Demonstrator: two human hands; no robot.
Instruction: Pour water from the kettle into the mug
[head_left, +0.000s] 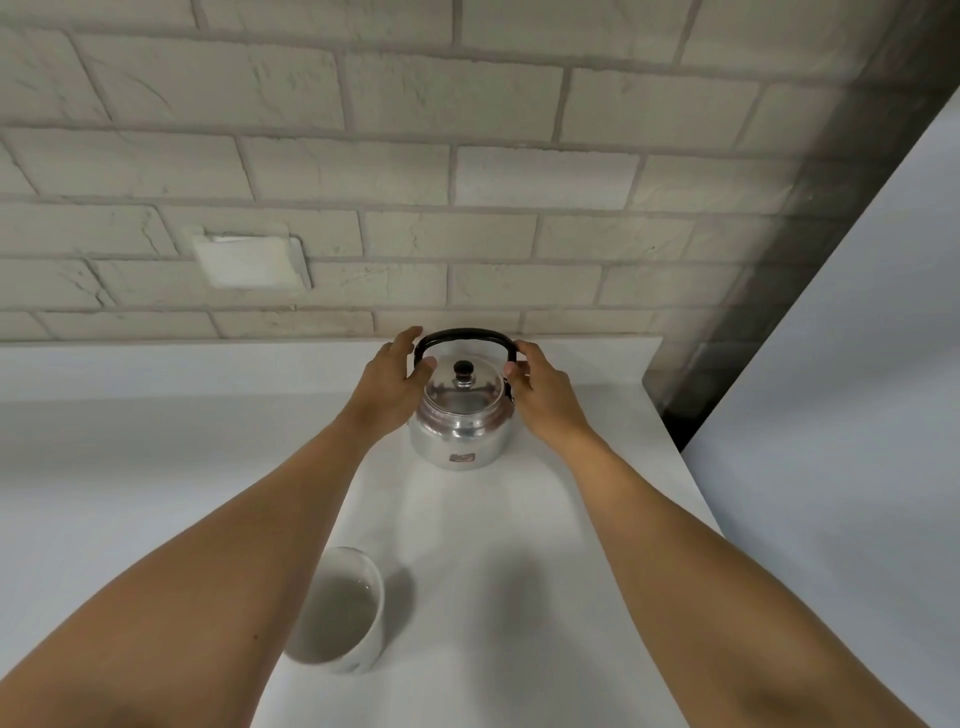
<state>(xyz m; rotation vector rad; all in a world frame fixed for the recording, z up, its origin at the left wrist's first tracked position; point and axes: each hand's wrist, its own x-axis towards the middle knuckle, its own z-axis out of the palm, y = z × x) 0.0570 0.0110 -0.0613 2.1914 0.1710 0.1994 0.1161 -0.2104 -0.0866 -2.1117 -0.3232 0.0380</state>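
Note:
A shiny metal kettle (460, 435) with a black arched handle (465, 334) and a black lid knob stands upright at the back of the white counter, near the wall. My left hand (388, 385) holds the left end of the handle, and my right hand (544, 399) holds the right end, thumbs toward the lid. A white mug (340, 616) stands close to me, left of centre, with what looks like some water in it. My left forearm covers its left side.
The white counter (519, 571) runs from the brick wall toward me and ends at an edge on the right. A tall pale panel (857, 415) rises beyond that edge. A white blank plate (249, 260) is set in the wall.

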